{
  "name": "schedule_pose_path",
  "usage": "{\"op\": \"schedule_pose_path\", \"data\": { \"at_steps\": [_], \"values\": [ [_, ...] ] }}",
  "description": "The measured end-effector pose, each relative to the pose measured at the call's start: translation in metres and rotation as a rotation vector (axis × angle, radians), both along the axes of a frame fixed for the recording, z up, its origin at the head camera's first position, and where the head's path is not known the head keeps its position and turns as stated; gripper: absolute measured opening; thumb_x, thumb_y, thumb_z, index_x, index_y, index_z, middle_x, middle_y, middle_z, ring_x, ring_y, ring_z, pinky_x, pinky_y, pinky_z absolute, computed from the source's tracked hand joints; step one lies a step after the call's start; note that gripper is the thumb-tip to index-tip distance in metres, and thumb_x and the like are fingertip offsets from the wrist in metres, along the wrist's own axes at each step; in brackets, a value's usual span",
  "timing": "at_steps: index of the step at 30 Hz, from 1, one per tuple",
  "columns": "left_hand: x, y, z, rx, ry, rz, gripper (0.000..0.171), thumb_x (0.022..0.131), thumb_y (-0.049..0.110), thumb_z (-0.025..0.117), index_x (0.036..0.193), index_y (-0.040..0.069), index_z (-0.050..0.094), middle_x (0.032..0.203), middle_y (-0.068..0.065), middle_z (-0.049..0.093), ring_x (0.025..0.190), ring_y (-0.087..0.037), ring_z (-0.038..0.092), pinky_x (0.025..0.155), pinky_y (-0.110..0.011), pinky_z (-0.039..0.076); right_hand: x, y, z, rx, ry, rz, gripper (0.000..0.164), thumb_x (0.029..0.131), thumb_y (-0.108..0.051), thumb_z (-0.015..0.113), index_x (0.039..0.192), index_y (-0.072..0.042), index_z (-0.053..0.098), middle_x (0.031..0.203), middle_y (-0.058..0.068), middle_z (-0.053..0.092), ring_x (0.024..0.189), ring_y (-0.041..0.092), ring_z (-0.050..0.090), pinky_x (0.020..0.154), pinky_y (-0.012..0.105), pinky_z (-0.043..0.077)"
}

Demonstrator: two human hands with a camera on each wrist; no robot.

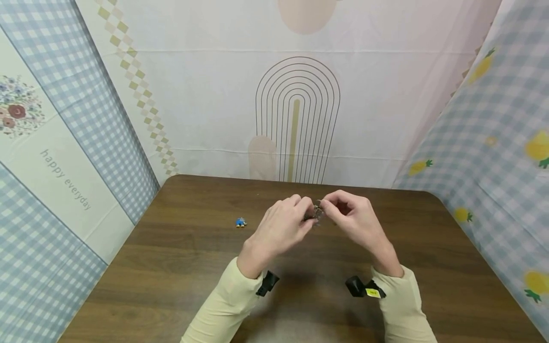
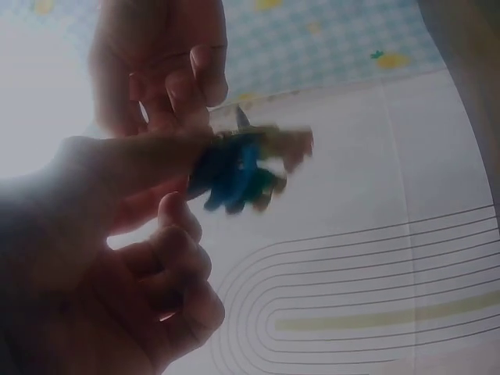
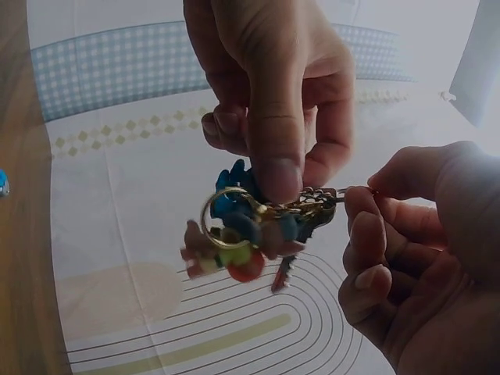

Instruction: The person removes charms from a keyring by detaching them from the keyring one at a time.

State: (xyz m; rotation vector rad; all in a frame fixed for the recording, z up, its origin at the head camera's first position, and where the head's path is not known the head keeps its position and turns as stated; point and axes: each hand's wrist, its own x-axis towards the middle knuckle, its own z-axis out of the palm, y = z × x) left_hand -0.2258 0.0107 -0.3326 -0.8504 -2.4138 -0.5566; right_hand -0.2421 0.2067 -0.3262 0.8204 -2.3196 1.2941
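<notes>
Above the table, my left hand pinches a bunch of keychains between thumb and fingers. In the right wrist view the bunch shows a gold ring, a short gold chain and small coloured figures, partly blurred. My right hand is close beside it and pinches a thin metal end of the keychains between thumb and finger; the fingertips hide its exact shape. The left wrist view shows the blue figures hanging past the fingers. A separate small blue and yellow figure lies on the table, left of my left hand.
The brown wooden table spreads beneath both hands. A patterned white cloth hangs behind its far edge, and blue checked cloths hang at the sides. Black wrist cameras sit at both cuffs.
</notes>
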Motion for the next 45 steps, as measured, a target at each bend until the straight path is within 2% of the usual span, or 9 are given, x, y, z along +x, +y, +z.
{"op": "schedule_pose_path", "data": {
  "at_steps": [6,14,21,25,30,34,37,41,45],
  "values": [
    [-0.003,-0.001,-0.002,-0.018,0.054,-0.010,0.009,0.088,0.008,0.068,0.090,0.015,0.062,0.076,0.003,0.053,0.063,-0.014,0.050,0.059,-0.028,0.044,0.001,0.000,0.001,-0.005,0.004,0.021,0.007,0.092,-0.005,0.065,0.090,-0.011,0.069,0.069,0.000,0.060,0.052,0.006,0.048,0.046,0.022,0.041],
    [-0.002,0.004,-0.003,0.028,0.060,-0.008,0.007,0.090,0.017,0.066,0.095,0.014,0.070,0.080,0.002,0.058,0.066,-0.014,0.054,0.063,-0.029,0.049,0.001,0.001,0.002,-0.012,0.018,0.021,0.006,0.092,-0.004,0.065,0.091,-0.008,0.069,0.065,-0.001,0.056,0.052,0.005,0.049,0.046,0.021,0.042],
    [0.001,0.005,-0.006,0.062,0.080,-0.014,0.019,0.088,0.029,0.073,0.096,0.012,0.070,0.082,0.001,0.060,0.070,-0.016,0.054,0.063,-0.028,0.047,0.008,-0.004,0.001,-0.024,0.007,0.012,0.006,0.092,-0.005,0.065,0.090,-0.006,0.070,0.067,0.005,0.061,0.053,0.010,0.054,0.048,0.022,0.046],
    [0.004,0.006,-0.010,0.099,0.098,-0.007,0.018,0.087,0.028,0.074,0.095,0.012,0.069,0.083,0.000,0.060,0.073,-0.016,0.055,0.065,-0.028,0.047,0.013,-0.006,0.001,-0.036,0.006,0.016,0.006,0.092,-0.004,0.065,0.090,-0.006,0.070,0.068,0.008,0.064,0.053,0.013,0.055,0.048,0.021,0.047],
    [0.010,0.007,-0.013,0.161,0.117,0.004,0.013,0.086,0.023,0.075,0.091,0.012,0.070,0.082,-0.001,0.061,0.075,-0.016,0.057,0.066,-0.028,0.048,0.020,-0.010,0.001,-0.069,-0.002,0.037,0.007,0.092,-0.001,0.064,0.089,-0.005,0.069,0.070,0.005,0.065,0.054,0.008,0.057,0.049,0.022,0.049],
    [0.011,0.011,-0.013,0.216,0.125,0.003,0.009,0.087,0.020,0.074,0.089,0.012,0.071,0.082,-0.001,0.062,0.076,-0.016,0.056,0.067,-0.027,0.047,0.019,-0.007,0.002,-0.119,-0.029,0.087,0.008,0.092,0.001,0.063,0.088,-0.003,0.068,0.068,-0.002,0.063,0.052,0.013,0.054,0.047,0.023,0.047],
    [0.011,0.013,-0.013,0.267,0.144,-0.014,0.007,0.088,0.018,0.072,0.087,0.012,0.070,0.082,0.000,0.061,0.077,-0.015,0.054,0.068,-0.025,0.045,0.019,-0.005,0.003,-0.159,-0.068,0.125,0.008,0.092,0.002,0.062,0.088,-0.001,0.067,0.067,-0.001,0.062,0.050,0.017,0.051,0.045,0.024,0.045],
    [0.010,0.013,-0.012,0.306,0.165,-0.040,0.004,0.087,0.015,0.071,0.086,0.013,0.067,0.083,0.000,0.059,0.078,-0.015,0.053,0.070,-0.024,0.044,0.020,-0.004,0.006,-0.218,-0.128,0.169,0.007,0.093,0.002,0.061,0.088,0.001,0.066,0.068,0.001,0.062,0.050,0.014,0.049,0.045,0.025,0.045],
    [0.010,0.011,-0.010,0.296,0.201,-0.059,0.005,0.083,0.011,0.070,0.085,0.012,0.065,0.086,0.001,0.059,0.081,-0.016,0.053,0.073,-0.026,0.045,0.021,-0.002,0.007,-0.316,-0.206,0.211,0.008,0.094,0.001,0.060,0.088,0.001,0.065,0.066,-0.003,0.060,0.049,0.011,0.049,0.043,0.028,0.041]
  ]
}}
